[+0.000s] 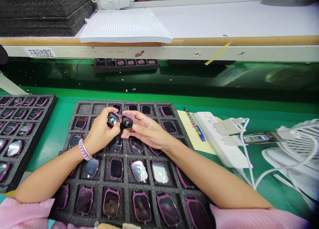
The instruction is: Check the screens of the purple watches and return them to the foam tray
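My left hand point(101, 132) is closed around a purple-cased watch body point(112, 119) with a lit screen. My right hand point(144, 129) grips a second purple watch body point(127, 122), also lit. Both are held side by side, nearly touching, above the far part of a black foam tray point(99, 107). The tray's pockets hold several more purple watch bodies point(139, 171) with dark screens. A purple beaded bracelet sits on my left wrist.
A second foam tray point(47, 104) of watch bodies lies at the left. A third tray point(126, 65) sits under the shelf behind. At the right are a white power strip point(211, 136) with plugs and cables, a pen point(194, 124), yellow paper and a white fan point(296, 149).
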Available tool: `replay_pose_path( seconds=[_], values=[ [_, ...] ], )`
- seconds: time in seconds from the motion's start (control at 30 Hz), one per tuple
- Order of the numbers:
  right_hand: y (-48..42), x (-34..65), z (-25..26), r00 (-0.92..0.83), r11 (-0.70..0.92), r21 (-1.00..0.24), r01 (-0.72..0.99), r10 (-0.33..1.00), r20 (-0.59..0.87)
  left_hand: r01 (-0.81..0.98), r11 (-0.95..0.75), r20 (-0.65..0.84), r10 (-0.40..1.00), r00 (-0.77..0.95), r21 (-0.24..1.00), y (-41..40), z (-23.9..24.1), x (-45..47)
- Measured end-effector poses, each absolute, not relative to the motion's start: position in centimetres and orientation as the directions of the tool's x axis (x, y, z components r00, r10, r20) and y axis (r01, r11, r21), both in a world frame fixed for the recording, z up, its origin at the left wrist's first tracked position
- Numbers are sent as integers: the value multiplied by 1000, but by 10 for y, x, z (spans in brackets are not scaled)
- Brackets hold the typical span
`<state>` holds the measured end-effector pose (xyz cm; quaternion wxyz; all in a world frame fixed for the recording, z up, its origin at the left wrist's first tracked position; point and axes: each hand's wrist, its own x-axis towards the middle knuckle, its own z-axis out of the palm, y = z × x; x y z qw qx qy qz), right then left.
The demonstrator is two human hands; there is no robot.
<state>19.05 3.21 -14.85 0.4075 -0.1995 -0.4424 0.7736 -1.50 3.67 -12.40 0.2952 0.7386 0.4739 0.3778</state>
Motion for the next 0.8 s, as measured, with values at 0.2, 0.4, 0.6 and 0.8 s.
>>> replay_pose_path(
  seconds=[0.2, 0.4, 0.6, 0.8],
  values=[
    [32, 190, -148, -599, -267, -834, -483, 795, 93, 468, -380, 271, 920, 284, 798, 37, -125, -16],
    [37, 190, -151, -549, -288, -834, -471, 835, 22, 274, -98, 45, 980, 193, 957, 42, -126, -14],
    [42, 190, -152, -448, -279, -826, -490, 893, -36, -56, 278, -258, 938, 232, 959, 42, -115, -11],
    [42, 189, -153, -410, -269, -833, -484, 910, -57, -197, 329, -276, 927, 255, 923, 44, -115, -10]
  ],
)
